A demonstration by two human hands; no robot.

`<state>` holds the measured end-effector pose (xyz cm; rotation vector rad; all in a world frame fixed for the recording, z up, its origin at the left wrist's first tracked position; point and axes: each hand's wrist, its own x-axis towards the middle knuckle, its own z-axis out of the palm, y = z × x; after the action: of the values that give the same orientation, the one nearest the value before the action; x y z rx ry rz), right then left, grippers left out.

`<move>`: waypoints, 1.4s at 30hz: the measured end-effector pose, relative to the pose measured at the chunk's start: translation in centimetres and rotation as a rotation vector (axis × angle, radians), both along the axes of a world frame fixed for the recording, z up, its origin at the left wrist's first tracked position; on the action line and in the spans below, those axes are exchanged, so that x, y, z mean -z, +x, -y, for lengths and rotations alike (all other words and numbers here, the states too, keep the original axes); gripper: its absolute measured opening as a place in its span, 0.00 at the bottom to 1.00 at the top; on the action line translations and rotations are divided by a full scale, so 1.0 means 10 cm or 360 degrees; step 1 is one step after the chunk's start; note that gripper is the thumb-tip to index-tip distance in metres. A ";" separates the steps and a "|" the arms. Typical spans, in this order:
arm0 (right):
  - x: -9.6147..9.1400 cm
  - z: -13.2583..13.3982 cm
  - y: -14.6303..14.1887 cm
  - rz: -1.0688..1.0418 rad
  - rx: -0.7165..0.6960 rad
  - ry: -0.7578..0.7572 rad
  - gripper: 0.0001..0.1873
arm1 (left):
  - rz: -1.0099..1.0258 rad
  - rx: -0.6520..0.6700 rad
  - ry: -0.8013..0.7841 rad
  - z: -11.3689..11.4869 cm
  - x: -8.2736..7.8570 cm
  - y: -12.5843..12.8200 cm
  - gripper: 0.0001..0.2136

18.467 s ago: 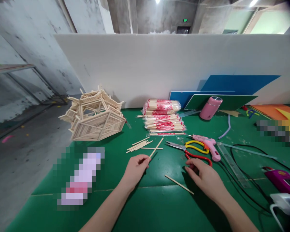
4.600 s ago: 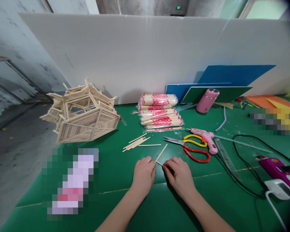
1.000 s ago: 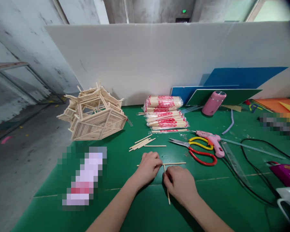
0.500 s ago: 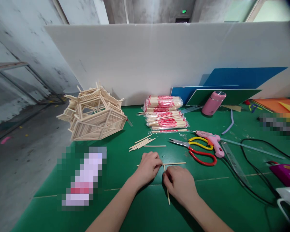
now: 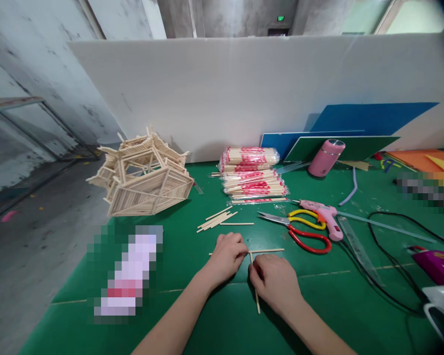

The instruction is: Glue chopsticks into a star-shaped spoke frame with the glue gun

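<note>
Left hand, grip closed, fingertips together on a pale, thin wooden stick lying crosswise on the green-topped counter. Both ends of this crosswise stick show past the hand.

Right hand just beside, fingers curled, grip clamped on a second pale wooden stick. Its far end meets the crosswise stick near mid-length, forming a T; near end points back toward the wearer. Whether the two are bonded: cannot tell.

Beyond the hands: small pile of loose pale sticks, one more stick lying crosswise at its near side. Behind these, stacked clear-wrapped bundles of sticks with red print.

Right of the bundles' near edge: metal scissors with one yellow and one red handle, blades spread; pink glue gun touching the yellow handle. Farther back, a pink cylindrical bottle, before a dark green panel.

Far left, well apart from the hands: a many-sided lattice frame of pale sticks. Nearer, a pixelated lilac item, identity unclear.
</note>
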<state>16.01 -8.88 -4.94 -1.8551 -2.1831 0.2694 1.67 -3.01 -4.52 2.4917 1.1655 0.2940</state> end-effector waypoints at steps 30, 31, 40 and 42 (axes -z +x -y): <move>0.01 0.00 0.01 0.0029 -0.0013 0.0057 0.12 | -0.0021 0.0012 0.0015 -0.01 0.01 0.02 0.09; 0.01 0.00 0.01 0.0031 -0.0017 0.0055 0.12 | -0.0020 0.0013 0.0012 -0.01 0.01 0.02 0.09; -0.01 0.00 0.01 -0.0018 -0.0025 0.0032 0.12 | 0.0038 -0.0010 0.0002 0.01 0.01 0.01 0.09; -0.03 0.00 0.03 -0.0079 -0.0039 0.0019 0.12 | 0.0063 -0.0026 -0.0014 0.02 0.00 0.01 0.08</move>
<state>16.33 -8.86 -4.68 -1.7971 -2.1708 0.3034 1.73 -3.17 -4.57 2.4587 1.1692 0.3401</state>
